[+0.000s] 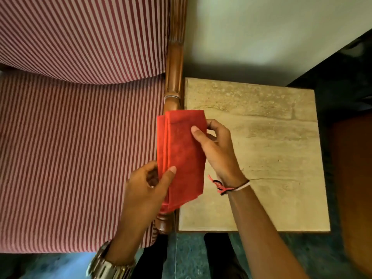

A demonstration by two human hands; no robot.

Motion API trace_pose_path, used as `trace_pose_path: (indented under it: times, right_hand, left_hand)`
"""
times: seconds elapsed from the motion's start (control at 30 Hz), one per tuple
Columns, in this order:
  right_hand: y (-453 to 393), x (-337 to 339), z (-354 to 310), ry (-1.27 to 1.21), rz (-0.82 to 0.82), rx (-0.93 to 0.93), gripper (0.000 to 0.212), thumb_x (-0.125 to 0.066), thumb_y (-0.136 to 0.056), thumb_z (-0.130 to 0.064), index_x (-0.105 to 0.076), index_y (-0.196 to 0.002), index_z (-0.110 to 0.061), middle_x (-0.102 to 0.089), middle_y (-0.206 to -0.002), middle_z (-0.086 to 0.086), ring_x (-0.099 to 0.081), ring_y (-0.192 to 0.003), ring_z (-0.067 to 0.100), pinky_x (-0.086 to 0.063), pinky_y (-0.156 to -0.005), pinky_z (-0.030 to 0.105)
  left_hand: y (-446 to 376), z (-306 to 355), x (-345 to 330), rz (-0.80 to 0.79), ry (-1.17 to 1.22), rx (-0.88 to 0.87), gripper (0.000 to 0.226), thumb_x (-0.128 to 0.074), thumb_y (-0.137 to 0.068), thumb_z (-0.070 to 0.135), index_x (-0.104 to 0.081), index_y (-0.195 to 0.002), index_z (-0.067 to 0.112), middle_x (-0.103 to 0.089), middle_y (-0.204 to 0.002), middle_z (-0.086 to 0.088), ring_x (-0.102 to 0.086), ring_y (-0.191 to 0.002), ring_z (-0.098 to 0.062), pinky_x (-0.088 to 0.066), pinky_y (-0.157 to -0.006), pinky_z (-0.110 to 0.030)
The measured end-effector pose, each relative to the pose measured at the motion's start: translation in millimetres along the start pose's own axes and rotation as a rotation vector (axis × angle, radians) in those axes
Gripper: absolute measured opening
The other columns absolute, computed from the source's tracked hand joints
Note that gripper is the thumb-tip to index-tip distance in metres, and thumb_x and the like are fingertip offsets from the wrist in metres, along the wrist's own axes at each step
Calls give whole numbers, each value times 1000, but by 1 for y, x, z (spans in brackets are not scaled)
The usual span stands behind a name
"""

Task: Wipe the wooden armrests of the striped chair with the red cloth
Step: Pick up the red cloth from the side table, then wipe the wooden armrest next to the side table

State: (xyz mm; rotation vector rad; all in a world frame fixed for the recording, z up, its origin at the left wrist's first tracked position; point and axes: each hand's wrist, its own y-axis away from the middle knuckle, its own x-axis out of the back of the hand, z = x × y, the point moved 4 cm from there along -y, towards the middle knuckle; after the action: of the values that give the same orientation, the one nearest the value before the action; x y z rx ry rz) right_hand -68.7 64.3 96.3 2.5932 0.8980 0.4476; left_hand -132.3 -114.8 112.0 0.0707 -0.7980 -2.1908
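Note:
A folded red cloth (182,156) hangs lengthwise over the chair's right wooden armrest (174,77) and hides its front part. My left hand (149,186) pinches the cloth's near left edge. My right hand (216,150) pinches its far right edge, thumb on top. The armrest's turned front post (163,222) shows below the cloth. The striped chair (80,148), red and white, fills the left of the view. Its other armrest is out of view.
A small beige stone-topped side table (271,137) stands right against the armrest. A pale wall (261,37) is behind it, and something dark (346,81) sits at the right. The floor (187,256) below is dark green.

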Motion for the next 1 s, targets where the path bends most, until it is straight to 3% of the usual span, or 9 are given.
trace_pose_path:
  times: [0.03,0.13,0.27,0.37,0.5,0.6,0.7,0.83,1.0]
  right_hand:
    - [-3,-13,3,100,38,16,21,-67,-96,-21,-69,-111,-7,-73,-115,9,-73,-98,24,-60,-83,38]
    - [-10,-36,16,404,132,63,22,-69,-94,-23,-67,-110,-8,-61,-120,11,-66,-107,26,-48,-85,26]
    - [7,-49,19,596,307,230,58,-64,-97,-33,-44,-146,-8,-48,-144,13,-50,-133,25,-43,-105,28]
    - [29,-65,16,788,446,470,60,-53,-102,-39,-37,-153,-10,-45,-155,12,-43,-144,24,-39,-115,36]
    - [42,-103,50,1063,180,404,63,-41,-107,-36,-21,-161,-10,-15,-171,15,-14,-160,30,-24,-128,48]
    - [34,-114,64,1130,158,362,65,-38,-108,-32,-10,-163,-12,0,-172,16,0,-161,31,-17,-130,48]
    - [-1,-119,51,1215,237,393,64,-35,-107,-32,-10,-163,-14,-2,-172,15,-3,-161,32,-19,-130,47]
    - [-34,-128,31,1246,292,403,63,-33,-107,-32,-9,-164,-16,-3,-172,15,-3,-161,32,-18,-130,47]
    - [53,-126,75,1240,259,339,65,-38,-108,-32,-9,-164,-17,-2,-173,12,-4,-161,29,-24,-129,48]
  left_hand:
    - [-8,-9,10,9,-16,4,6,-72,-86,35,-70,-92,34,-79,-88,10,-76,-86,-9,-64,-74,-27]
    - [-30,-33,19,3,-104,-8,10,-68,-93,26,-72,-98,19,-77,-92,-1,-75,-88,-19,-63,-83,-43]
    - [-46,-58,31,-21,-188,-99,26,-61,-94,43,-69,-100,19,-72,-85,8,-70,-79,-11,-53,-64,-12]
    - [-65,-77,56,55,-404,-259,48,-42,-98,55,-60,-125,21,-68,-111,6,-65,-102,-10,-52,-79,-18]
    - [-120,-107,83,171,-972,-479,58,-35,-103,50,-43,-148,14,-49,-149,-15,-50,-135,-29,-45,-107,-44]
    - [-165,-145,90,63,-1209,-498,68,-32,-104,52,-24,-160,14,-22,-166,-24,-25,-154,-38,-29,-122,-57]
    - [-189,-176,87,93,-1248,-599,71,-24,-104,53,-13,-162,15,-11,-169,-23,-11,-158,-36,-19,-126,-56]
    - [-194,-187,88,185,-1234,-695,70,-29,-104,52,-12,-163,17,-12,-170,-21,-11,-159,-34,-18,-127,-54]
    - [-191,-180,88,172,-1236,-682,70,-27,-103,52,-17,-162,14,-14,-169,-22,-14,-158,-35,-20,-126,-54]
